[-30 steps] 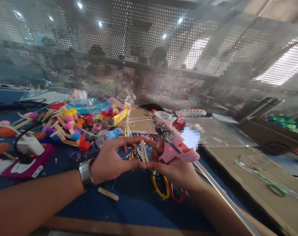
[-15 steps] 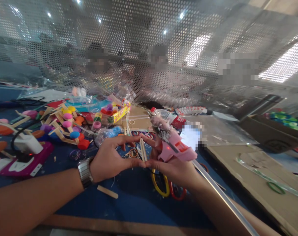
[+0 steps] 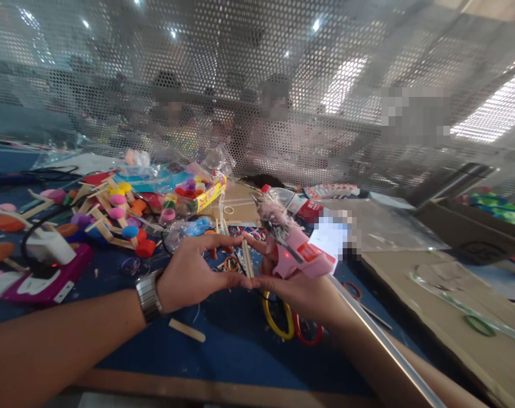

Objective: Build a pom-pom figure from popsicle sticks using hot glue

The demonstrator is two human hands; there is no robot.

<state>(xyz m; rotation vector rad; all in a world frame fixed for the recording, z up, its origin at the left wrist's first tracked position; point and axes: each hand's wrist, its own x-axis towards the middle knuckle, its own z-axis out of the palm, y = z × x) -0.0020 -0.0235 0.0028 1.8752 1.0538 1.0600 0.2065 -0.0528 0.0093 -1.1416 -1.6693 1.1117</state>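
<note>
Between my two hands, a few narrow wooden craft sticks point(image 3: 247, 258) stand pressed side by side. My left hand point(image 3: 192, 273), with a metal watch on the wrist, pinches their ends between fingers and thumb. My right hand point(image 3: 302, 292) pinches the same sticks from the other side. It also carries a pink glue gun point(image 3: 302, 258) with a small red light and fuzzy grey-pink matter at its front end. A long shiny rod point(image 3: 380, 334) runs from the gun's back over my right forearm. Beneath that hand lie a yellow loop handle point(image 3: 278, 323) and a red loop handle point(image 3: 307, 333), apparently scissors.
A loose craft stick point(image 3: 187, 330) lies near the front edge. To the left are stick-and-cap models point(image 3: 108, 218) and a purple power strip point(image 3: 66, 277). Behind stand a yellow box point(image 3: 210, 194) and a plastic bottle point(image 3: 289, 198). Cardboard point(image 3: 410, 289) covers the right; perforated mesh point(image 3: 223, 73) rises behind.
Both hands keep their pinch on the craft sticks. The glue gun has shifted slightly left and tilted a little, and the view has moved slightly.
</note>
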